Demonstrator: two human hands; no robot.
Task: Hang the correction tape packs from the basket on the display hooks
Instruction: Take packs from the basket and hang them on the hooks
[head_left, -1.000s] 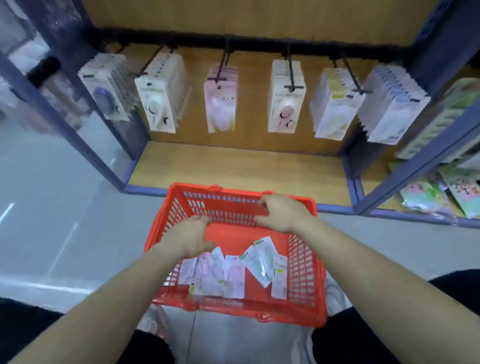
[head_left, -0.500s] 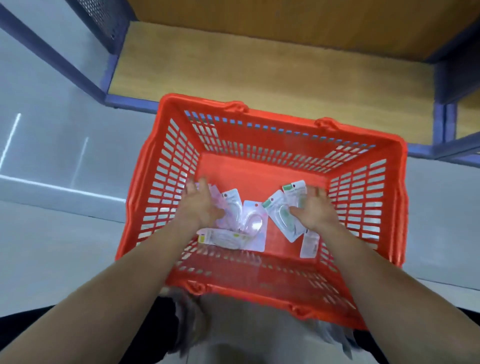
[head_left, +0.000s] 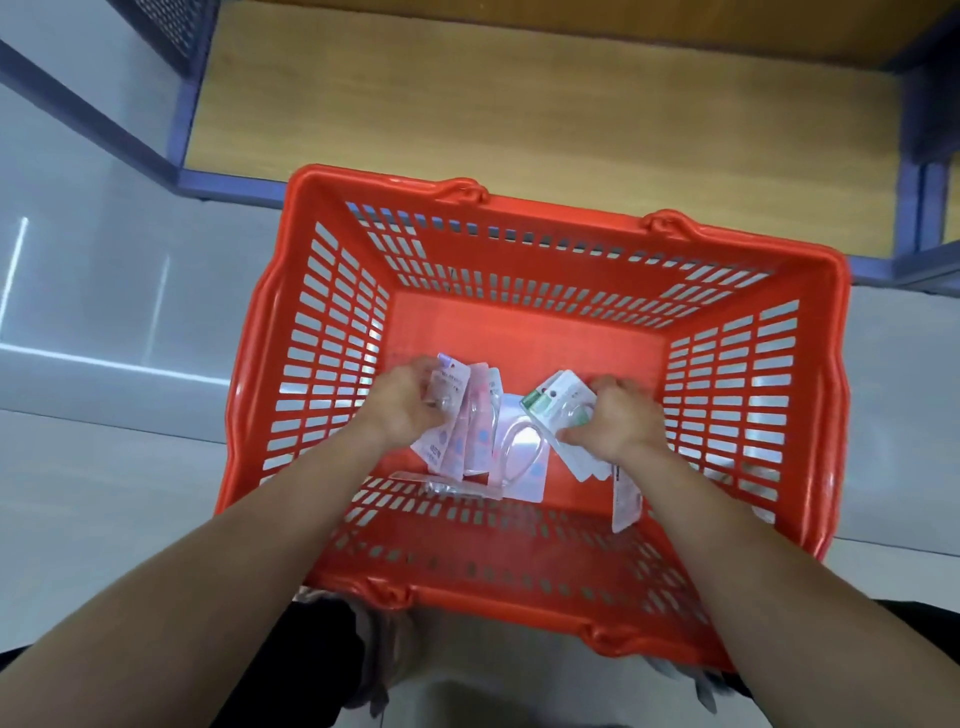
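A red plastic basket (head_left: 519, 218) stands on the floor right below me. Both hands are down inside it. My left hand (head_left: 402, 410) grips a bunch of pink correction tape packs (head_left: 457, 436), fanned out and lifted off the bottom. My right hand (head_left: 615, 423) grips green-topped correction tape packs (head_left: 556, 408). A loose pink pack (head_left: 522, 462) lies flat on the basket floor between the hands. Another pack (head_left: 623, 501) leans near my right wrist, and one more (head_left: 447, 486) lies by the near wall. The display hooks are out of view.
A wooden bottom shelf (head_left: 519, 104) with a blue metal frame (head_left: 228, 184) runs just beyond the basket. Grey tiled floor (head_left: 104, 312) lies to the left and right. My dark-clothed knees (head_left: 322, 670) show under the basket's near edge.
The view tipped down from the hooks into the basket. Both hands left the basket rim, reached in, and have gathered and lifted packs from the bottom.
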